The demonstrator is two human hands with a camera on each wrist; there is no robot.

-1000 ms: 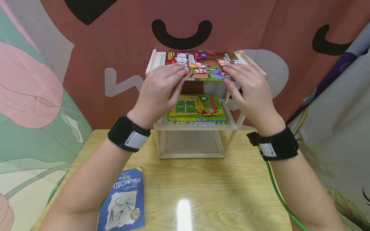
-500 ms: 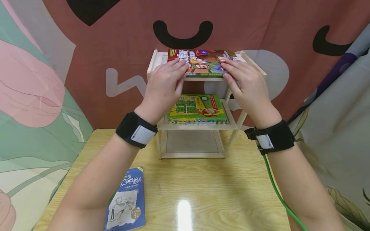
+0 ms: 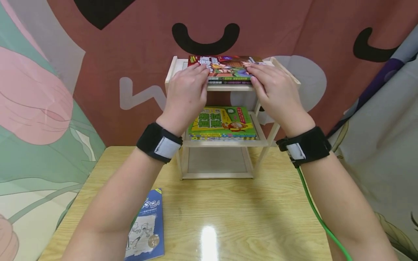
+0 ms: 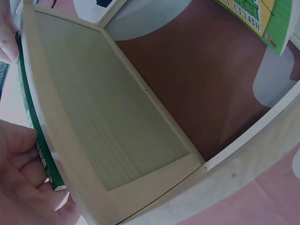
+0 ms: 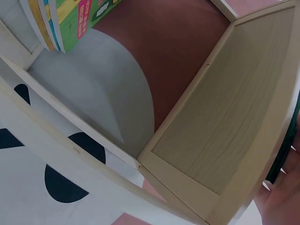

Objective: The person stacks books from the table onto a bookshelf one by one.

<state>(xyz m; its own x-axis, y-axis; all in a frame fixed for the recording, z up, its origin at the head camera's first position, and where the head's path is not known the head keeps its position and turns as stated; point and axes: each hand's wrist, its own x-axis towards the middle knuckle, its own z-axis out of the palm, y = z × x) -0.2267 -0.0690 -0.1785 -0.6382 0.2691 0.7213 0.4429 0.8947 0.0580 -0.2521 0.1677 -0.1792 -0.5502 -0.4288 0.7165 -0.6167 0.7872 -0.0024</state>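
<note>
Two stacked books lie on the top tier of a small pale wooden shelf (image 3: 222, 144); the upper book (image 3: 228, 65) has a red, cartoon-covered front. My left hand (image 3: 187, 90) holds its left side, fingers over the cover and thumb down at the front edge. On the opposite side, my right hand (image 3: 277, 85) grips the book the same way. Both spines show between the thumbs. From below, the left wrist view shows a green book edge (image 4: 47, 159) beside the shelf board, with curled fingers (image 4: 18, 140) against it. The right wrist view shows part of the right hand (image 5: 286, 197) there.
More books (image 3: 223, 123), green and yellow on top, lie on the middle tier. A blue book (image 3: 153, 228) rests on the wooden table (image 3: 209, 203) at front left, partly hidden by my left forearm. A patterned curtain (image 3: 143, 47) hangs behind; a green cable (image 3: 310, 203) trails from my right wrist.
The upper red book has moved back from overhanging the shelf's front to line up with the book below, whose spine now shows. Both hands have moved forward with it, slightly closer together.
</note>
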